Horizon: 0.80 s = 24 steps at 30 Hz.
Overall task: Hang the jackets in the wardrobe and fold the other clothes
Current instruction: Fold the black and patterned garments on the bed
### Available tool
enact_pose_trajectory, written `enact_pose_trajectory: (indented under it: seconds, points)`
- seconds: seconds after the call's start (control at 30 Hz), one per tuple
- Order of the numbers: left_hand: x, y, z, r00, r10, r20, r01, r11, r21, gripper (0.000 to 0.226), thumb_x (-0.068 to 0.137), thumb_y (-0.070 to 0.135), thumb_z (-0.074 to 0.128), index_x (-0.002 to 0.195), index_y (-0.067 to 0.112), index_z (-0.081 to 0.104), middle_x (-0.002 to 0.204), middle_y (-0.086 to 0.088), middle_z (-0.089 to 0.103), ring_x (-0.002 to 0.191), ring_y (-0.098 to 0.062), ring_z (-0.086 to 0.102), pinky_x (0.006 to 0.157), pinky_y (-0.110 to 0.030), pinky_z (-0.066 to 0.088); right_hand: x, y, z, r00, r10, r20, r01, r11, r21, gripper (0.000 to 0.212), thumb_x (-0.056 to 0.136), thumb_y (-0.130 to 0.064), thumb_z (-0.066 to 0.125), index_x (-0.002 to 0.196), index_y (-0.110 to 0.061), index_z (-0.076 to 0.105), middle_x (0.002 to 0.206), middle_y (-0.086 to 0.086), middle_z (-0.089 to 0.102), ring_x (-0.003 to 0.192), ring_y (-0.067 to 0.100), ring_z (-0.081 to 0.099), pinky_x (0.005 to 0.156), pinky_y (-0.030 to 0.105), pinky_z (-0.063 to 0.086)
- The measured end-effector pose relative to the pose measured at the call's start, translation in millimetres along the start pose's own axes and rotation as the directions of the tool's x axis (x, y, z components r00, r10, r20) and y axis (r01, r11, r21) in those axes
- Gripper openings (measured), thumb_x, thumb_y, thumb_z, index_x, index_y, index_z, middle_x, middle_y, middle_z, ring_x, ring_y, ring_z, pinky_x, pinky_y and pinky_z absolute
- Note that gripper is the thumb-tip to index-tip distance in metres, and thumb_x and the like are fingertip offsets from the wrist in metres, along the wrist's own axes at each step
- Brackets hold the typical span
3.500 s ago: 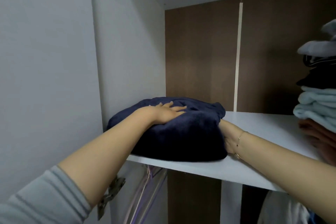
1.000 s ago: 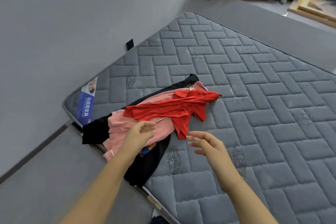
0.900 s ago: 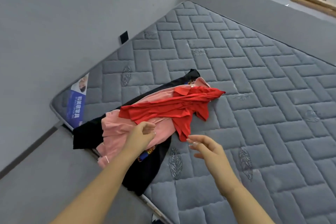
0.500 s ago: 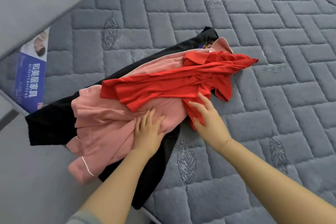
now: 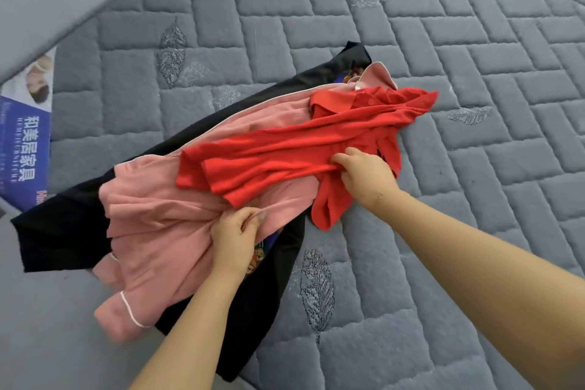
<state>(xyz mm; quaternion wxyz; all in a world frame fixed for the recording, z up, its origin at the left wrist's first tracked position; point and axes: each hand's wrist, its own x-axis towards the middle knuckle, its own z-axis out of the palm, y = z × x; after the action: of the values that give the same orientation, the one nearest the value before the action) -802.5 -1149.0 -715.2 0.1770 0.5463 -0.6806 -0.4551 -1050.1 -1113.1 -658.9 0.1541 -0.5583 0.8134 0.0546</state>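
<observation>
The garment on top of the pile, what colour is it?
Bright red: the shirt, seen in the head view, lies over a pink garment.

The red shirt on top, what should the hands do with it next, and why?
Probably lift the red shirt up and off the pile. It lies crumpled on top of the pink garment and the black garment, and the right hand already grips it. The left hand pinches the pink cloth, which may keep that from coming along.

place: home bedroom | evidence: quilted grey mattress (image 5: 443, 41), loose clothes (image 5: 190, 231) piled on it
</observation>
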Motion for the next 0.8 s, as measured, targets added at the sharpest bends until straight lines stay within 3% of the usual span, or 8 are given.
enact_pose_trajectory:
  seconds: [0.17, 0.3, 0.47, 0.5, 0.57, 0.63, 0.7, 0.8]
  points:
    - [-33, 18, -19, 0.995, -0.096, 0.036, 0.102, 0.958, -0.268, 0.014, 0.093, 0.018, 0.063, 0.090, 0.028, 0.072, 0.089, 0.015, 0.072, 0.087, 0.004, 0.062, 0.081, -0.015, 0.046, -60, 71, -2, 0.931, 0.350, -0.100, -0.339, 0.934, 0.118, 0.036, 0.091, -0.008, 0.050, 0.122, -0.017, 0.066, 0.112, 0.015, 0.055, 0.100, 0.039, 0.058, 0.074, 0.044, 0.047]
    - [-56, 37, -31, 0.966, -0.259, -0.018, 0.222, 0.857, -0.465, 0.017, 0.095, 0.022, 0.060, 0.086, 0.033, 0.069, 0.082, 0.024, 0.072, 0.078, 0.014, 0.061, 0.070, -0.006, 0.044, -108, 113, -6, 0.755, 0.647, 0.107, -0.656, 0.746, 0.116, 0.036, 0.089, -0.007, 0.052, 0.119, -0.016, 0.067, 0.121, 0.017, 0.049, 0.115, 0.038, 0.050, 0.094, 0.045, 0.044]
    - [-88, 70, -48, 0.952, -0.279, 0.127, 0.300, 0.764, -0.571, 0.017, 0.091, 0.028, 0.060, 0.089, 0.019, 0.074, 0.090, 0.007, 0.073, 0.088, -0.010, 0.063, 0.086, -0.028, 0.049, -157, 79, -7, 0.860, 0.505, 0.075, -0.482, 0.755, 0.446, 0.020, 0.085, -0.005, 0.059, 0.102, -0.004, 0.069, 0.106, 0.019, 0.060, 0.101, 0.034, 0.057, 0.089, 0.042, 0.046]
    - [-99, 78, -48, 0.947, -0.245, 0.209, 0.321, 0.764, -0.560, 0.019, 0.086, 0.031, 0.061, 0.089, 0.019, 0.076, 0.090, 0.006, 0.073, 0.087, -0.009, 0.064, 0.083, -0.026, 0.050, -166, 63, -6, 0.863, 0.485, 0.141, -0.465, 0.653, 0.598, 0.017, 0.089, -0.014, 0.061, 0.099, -0.003, 0.070, 0.100, 0.019, 0.065, 0.095, 0.028, 0.059, 0.086, 0.036, 0.046]
    - [-123, 97, -41, 0.904, -0.177, 0.389, 0.364, 0.795, -0.485, 0.020, 0.080, 0.033, 0.061, 0.083, 0.022, 0.077, 0.083, 0.008, 0.071, 0.078, -0.002, 0.062, 0.074, -0.015, 0.050, -177, 30, -9, 0.789, 0.369, 0.492, -0.571, 0.144, 0.808, 0.038, 0.093, -0.039, 0.061, 0.104, -0.004, 0.069, 0.100, 0.019, 0.069, 0.091, 0.019, 0.060, 0.079, 0.030, 0.044]
    - [-148, 114, -22, 0.826, -0.133, 0.548, 0.392, 0.834, -0.388, 0.017, 0.080, 0.024, 0.062, 0.071, 0.019, 0.076, 0.073, 0.011, 0.063, 0.070, 0.001, 0.054, 0.065, -0.011, 0.043, -179, 8, -6, 0.694, 0.147, 0.704, -0.647, -0.303, 0.700, 0.046, 0.091, -0.048, 0.059, 0.115, -0.009, 0.066, 0.109, 0.010, 0.070, 0.099, 0.022, 0.064, 0.085, 0.031, 0.049]
    - [-175, 125, 0, 0.735, -0.102, 0.671, 0.381, 0.880, -0.283, 0.022, 0.087, 0.009, 0.060, 0.071, 0.018, 0.071, 0.067, 0.014, 0.059, 0.066, 0.003, 0.050, 0.062, -0.012, 0.039, -183, 2, -6, 0.731, 0.090, 0.677, -0.605, -0.376, 0.702, 0.039, 0.091, -0.030, 0.064, 0.123, -0.007, 0.063, 0.120, 0.012, 0.067, 0.105, 0.023, 0.065, 0.085, 0.022, 0.053]
    - [-204, 132, 22, 0.638, -0.132, 0.759, 0.418, 0.887, -0.198, 0.016, 0.094, 0.007, 0.058, 0.088, 0.010, 0.072, 0.079, 0.010, 0.071, 0.076, 0.002, 0.062, 0.068, -0.011, 0.046, -201, 14, -1, 0.771, 0.275, 0.575, -0.478, -0.347, 0.807, 0.031, 0.085, 0.001, 0.063, 0.114, -0.009, 0.066, 0.104, 0.009, 0.072, 0.083, 0.019, 0.068, 0.065, 0.019, 0.053]
